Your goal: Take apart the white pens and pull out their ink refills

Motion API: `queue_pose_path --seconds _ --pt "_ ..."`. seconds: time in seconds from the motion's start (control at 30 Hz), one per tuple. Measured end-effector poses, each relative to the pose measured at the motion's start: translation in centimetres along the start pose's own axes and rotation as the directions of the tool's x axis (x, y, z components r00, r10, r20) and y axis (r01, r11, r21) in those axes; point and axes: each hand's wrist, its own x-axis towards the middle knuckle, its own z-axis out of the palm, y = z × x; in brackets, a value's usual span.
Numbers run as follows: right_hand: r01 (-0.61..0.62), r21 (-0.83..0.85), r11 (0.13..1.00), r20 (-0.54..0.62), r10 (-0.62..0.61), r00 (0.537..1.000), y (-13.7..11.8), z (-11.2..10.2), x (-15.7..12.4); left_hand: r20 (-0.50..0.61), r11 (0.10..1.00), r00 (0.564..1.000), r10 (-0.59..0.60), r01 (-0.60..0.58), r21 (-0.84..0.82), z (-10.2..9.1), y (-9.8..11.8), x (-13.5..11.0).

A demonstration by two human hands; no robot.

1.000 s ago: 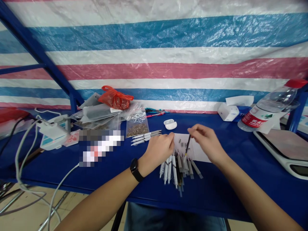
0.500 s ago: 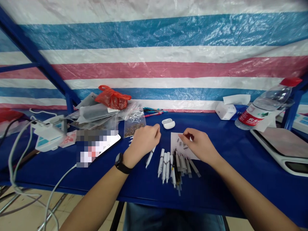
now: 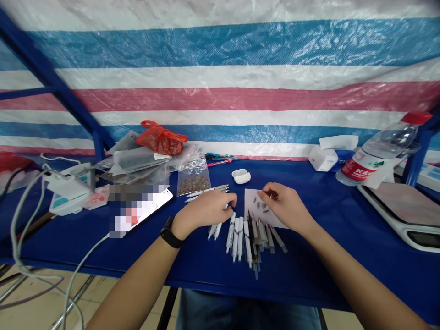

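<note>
pens [image 3: 252, 236] on table [image 3: 337, 256] | paper [image 3: 263, 208] behind | bottle [image 3: 378, 153] right

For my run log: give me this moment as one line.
left hand: resting on white pen barrels | right hand: over small parts on paper sheet | surface: blue table

Behind the grip hangs a woven plastic tarp [image 3: 220, 96] in 3 colours: blue, white and pinkish red stripes. Left of the grip, a blue metal strut [image 3: 51, 82] slants down to the blue table [image 3: 343, 220]. Below it lies pale floor [image 3: 41, 307]. Soft, even light.
</note>
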Motion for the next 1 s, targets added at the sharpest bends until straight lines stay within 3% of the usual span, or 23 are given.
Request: queue_pose_path --seconds 0.3,0.47,0.73,0.93,1.0 --pt "0.013 -0.016 1.000 0.049 -0.012 0.999 -0.1 -0.1 0.0 -0.146 0.992 0.988 -0.058 0.074 0.100 0.1 -0.5 0.2" --pt "0.065 -0.051 0.997 0.161 -0.056 0.985 0.2 0.4 -0.1 -0.083 1.000 0.997 -0.003 0.006 0.030 0.2 -0.5 0.0" --pt "0.214 -0.070 0.974 0.250 -0.190 0.949 0.5 0.5 -0.2 -0.012 0.998 0.998 -0.060 0.060 0.003 0.5 -1.0 0.2" --pt "0.341 -0.082 0.936 0.374 -0.288 0.882 0.0 0.6 -0.6 0.008 0.998 0.998 -0.055 0.055 0.009 0.9 -1.3 0.2" --pt "0.366 -0.125 0.922 0.376 -0.297 0.878 -0.2 0.9 -0.8 0.009 0.998 0.998 -0.055 0.055 0.005 0.9 -1.3 0.2"
